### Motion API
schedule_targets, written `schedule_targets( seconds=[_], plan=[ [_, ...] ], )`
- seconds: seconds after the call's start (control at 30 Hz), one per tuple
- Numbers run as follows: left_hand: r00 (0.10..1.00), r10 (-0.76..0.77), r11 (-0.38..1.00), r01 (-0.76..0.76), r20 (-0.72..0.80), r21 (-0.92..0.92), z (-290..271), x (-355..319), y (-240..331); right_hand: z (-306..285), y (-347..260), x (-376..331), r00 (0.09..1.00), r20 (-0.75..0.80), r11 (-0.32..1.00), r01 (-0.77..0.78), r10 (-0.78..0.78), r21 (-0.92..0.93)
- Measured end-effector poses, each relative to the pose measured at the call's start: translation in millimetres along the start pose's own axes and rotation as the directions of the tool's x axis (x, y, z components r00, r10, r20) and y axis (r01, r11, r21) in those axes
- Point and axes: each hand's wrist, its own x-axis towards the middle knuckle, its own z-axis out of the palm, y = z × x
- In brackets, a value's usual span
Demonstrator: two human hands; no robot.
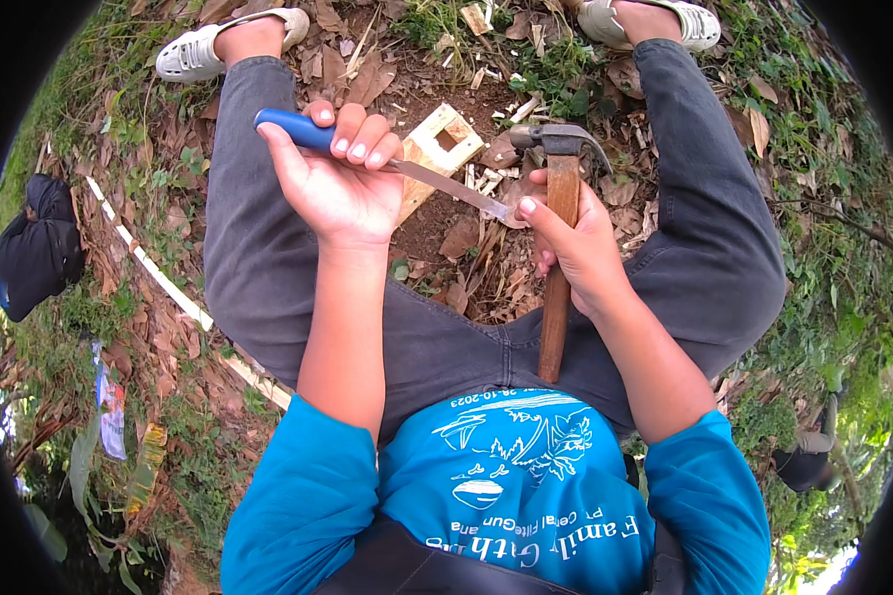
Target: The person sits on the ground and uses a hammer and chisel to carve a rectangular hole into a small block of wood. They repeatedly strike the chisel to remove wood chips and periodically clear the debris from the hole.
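Note:
My left hand [352,183] is wrapped around the blue handle of a chisel [456,190], palm turned up. The chisel's flat metal blade slants down to the right, and its tip meets the thumb and fingertips of my right hand [590,248]. That same hand grips the wooden handle of a claw hammer [563,193], held upright with its head at the top. Behind the chisel, on the ground between my legs, lies a pale wooden block [429,149] with a squarish hole cut near its far end. Part of the block is hidden by my left hand and the blade.
Wood chips [488,180] and dry leaves [372,79] litter the soil around the block. My bent legs flank it on both sides. A long pale strip [159,276] lies on the ground at left, near a dark bundle [45,238]. Low green plants grow at right.

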Motion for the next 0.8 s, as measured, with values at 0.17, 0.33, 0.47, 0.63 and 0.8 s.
schedule_targets(
  seconds=[0.17, 0.33, 0.47, 0.63, 0.8],
  plan=[
    [1.0, 0.017, 0.999, -0.017, -0.011, -0.05, -0.4, -2.0, 5.5, 5.9, -3.8, 1.1, 1.0, -0.009, 1.0, 0.017, -0.017, -0.026],
    [1.0, 0.008, 1.0, -0.008, -0.008, -0.016, -0.7, -3.1, 1.3, 10.5, -5.2, -2.1, 0.999, 0.038, 0.997, -0.011, 0.013, -0.075],
    [1.0, 0.003, 1.0, -0.003, -0.03, 0.002, 0.1, -3.6, -2.8, 8.0, -1.7, -1.5, 0.999, 0.042, 0.999, -0.016, 0.018, -0.036],
    [0.988, -0.006, 0.999, -0.001, -0.154, -0.041, -7.7, -1.4, -5.6, 7.4, -4.5, -5.3, 0.998, 0.054, 1.0, 0.005, -0.007, 0.028],
    [0.96, -0.08, 0.994, 0.056, -0.27, -0.095, -24.0, 2.1, -14.3, 6.6, -7.1, -9.8, 0.994, 0.098, 0.996, 0.037, -0.045, 0.084]
  ],
)
